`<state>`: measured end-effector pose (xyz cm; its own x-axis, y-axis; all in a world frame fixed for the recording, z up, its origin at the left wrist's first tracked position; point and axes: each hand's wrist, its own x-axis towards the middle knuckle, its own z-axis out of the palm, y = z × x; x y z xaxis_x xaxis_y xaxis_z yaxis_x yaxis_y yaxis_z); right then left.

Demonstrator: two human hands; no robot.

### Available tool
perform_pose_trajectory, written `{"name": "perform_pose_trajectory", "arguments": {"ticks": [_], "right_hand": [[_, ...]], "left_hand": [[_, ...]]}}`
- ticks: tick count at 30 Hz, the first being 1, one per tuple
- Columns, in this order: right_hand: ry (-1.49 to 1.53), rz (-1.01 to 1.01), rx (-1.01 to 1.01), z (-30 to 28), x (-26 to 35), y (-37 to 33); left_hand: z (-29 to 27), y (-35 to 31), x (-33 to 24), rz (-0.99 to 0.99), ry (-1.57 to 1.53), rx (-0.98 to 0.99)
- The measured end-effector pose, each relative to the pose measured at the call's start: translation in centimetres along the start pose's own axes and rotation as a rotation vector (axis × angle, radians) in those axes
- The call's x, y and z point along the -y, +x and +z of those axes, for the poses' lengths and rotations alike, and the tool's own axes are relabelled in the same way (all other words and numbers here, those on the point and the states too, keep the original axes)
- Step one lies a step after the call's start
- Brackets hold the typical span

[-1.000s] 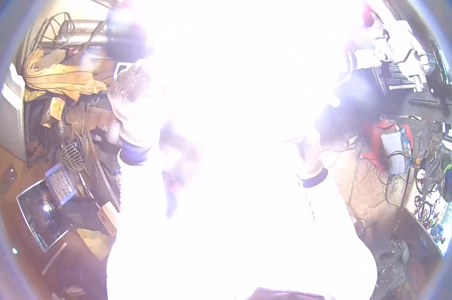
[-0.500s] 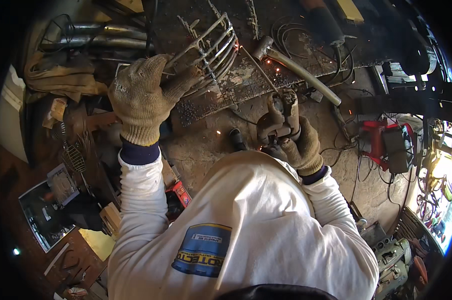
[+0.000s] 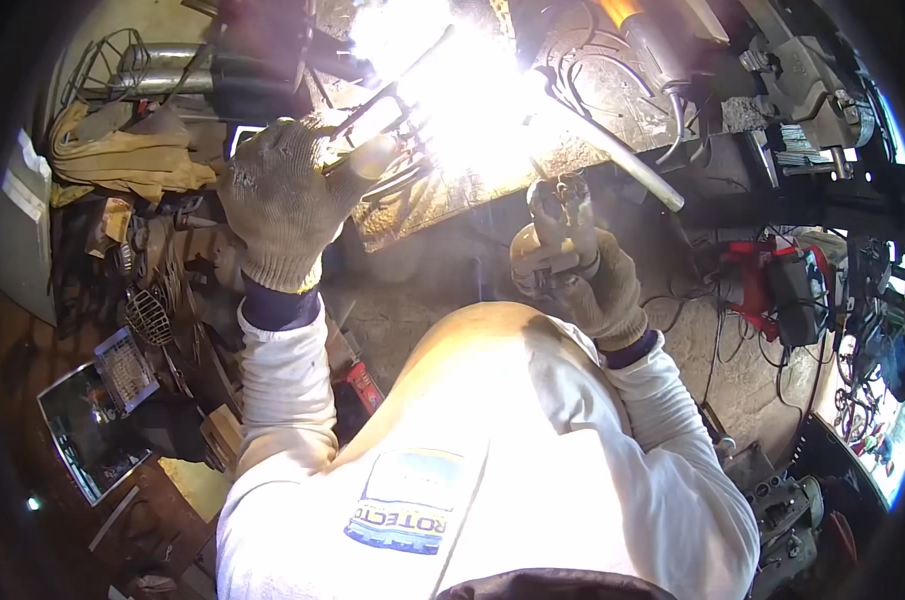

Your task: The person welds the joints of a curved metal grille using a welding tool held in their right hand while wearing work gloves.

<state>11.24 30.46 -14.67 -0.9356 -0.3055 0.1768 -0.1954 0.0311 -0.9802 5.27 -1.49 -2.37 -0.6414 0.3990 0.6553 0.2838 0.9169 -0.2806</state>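
My left hand (image 3: 283,200), in a knitted work glove, is closed around one end of a frame of bent metal rods (image 3: 371,103) at the bench edge. A blinding white welding arc (image 3: 473,95) hides most of that frame. My right hand (image 3: 605,290), gloved too, grips a welding electrode holder (image 3: 563,212) just in front of the bench. Its jaws point toward the arc; the glare swallows the electrode. Right of the arc lies a hammer (image 3: 628,168), its head lost in the light.
The workbench (image 3: 398,228) carries a corded power tool (image 3: 653,45) and a grey vise (image 3: 813,95). Metal tubes (image 3: 163,80) and tan cloth (image 3: 123,160) lie at the left. A red-and-black machine (image 3: 768,285) with cables stands on the floor at the right.
Sparks and a small glow at the electrode tip have become a bright arc that lights up the bench and my clothes. Both hands stay almost in place.
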Motion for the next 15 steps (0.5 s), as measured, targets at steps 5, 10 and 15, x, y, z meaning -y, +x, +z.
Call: {"name": "perform_pose_trajectory", "arguments": {"ticks": [5, 10, 15], "right_hand": [[0.466, -0.012, 0.031, 1.4, -0.1, 0.2], [0.344, -0.052, 0.074, 0.6, -1.9, -0.4], [0.111, -0.116, -0.138, 1.0, -3.4, -1.5]], "left_hand": [[0.3, 0.3, -0.1, -0.045, -0.075, 0.084], [0.4, 0.2, 0.3, 0.034, -0.028, -0.011], [0.6, 1.3, -0.3, -0.02, -0.135, 0.059]]}}
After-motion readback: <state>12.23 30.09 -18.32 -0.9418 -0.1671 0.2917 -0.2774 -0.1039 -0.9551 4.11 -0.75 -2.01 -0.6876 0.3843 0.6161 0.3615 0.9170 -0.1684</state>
